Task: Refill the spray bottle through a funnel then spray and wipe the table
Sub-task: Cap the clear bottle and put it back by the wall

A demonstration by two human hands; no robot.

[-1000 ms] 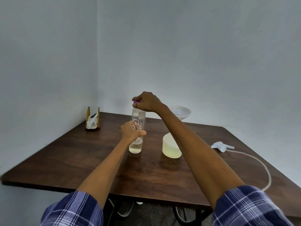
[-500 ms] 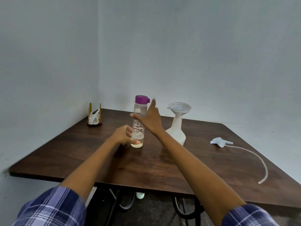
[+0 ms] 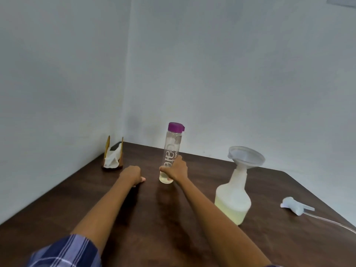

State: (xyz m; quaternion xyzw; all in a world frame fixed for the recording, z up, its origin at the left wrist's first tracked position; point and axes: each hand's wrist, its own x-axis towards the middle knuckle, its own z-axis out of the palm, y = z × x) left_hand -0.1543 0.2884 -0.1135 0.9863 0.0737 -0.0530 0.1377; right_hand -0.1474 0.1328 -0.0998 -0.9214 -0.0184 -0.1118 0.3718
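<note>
- Head view, the only one here: the right hand (image 3: pixel 176 169) has its grip wrapped round the lower part of the clear water bottle (image 3: pixel 171 154), fingers curled on it, middle of the frame. The bottle stands upright on the desk (image 3: pixel 81 205) with its purple cap (image 3: pixel 175 127) on.
- The left hand (image 3: pixel 133 175) rests on the desk just left of that bottle, fingers loosely curled under, holding nothing and apart from the bottle.
- My read of the step: the pour looks finished and the capped bottle is getting parked out of the way. Best to keep it upright, set it flat, and slide it toward the back so it's clear for wiping.
- Containers: the water bottle is nearly empty, just a shallow layer of clear liquid at the bottom.
- The white spray bottle (image 3: pixel 232 197) sits right of centre, well apart from both hands, with pale yellowish liquid filling roughly the lower part.
- The funnel (image 3: pixel 246 157) sits in its neck, tilted a bit, so I'd lift it straight out to avoid drips.
- The trigger sprayer head (image 3: pixel 292 205) with its dip tube (image 3: pixel 331 221) lies on the desk at lower right, not yet screwed on.
- A holder with a white cloth or napkin (image 3: pixel 112 158) stands in the back-left corner; can't tell which it is.
</note>
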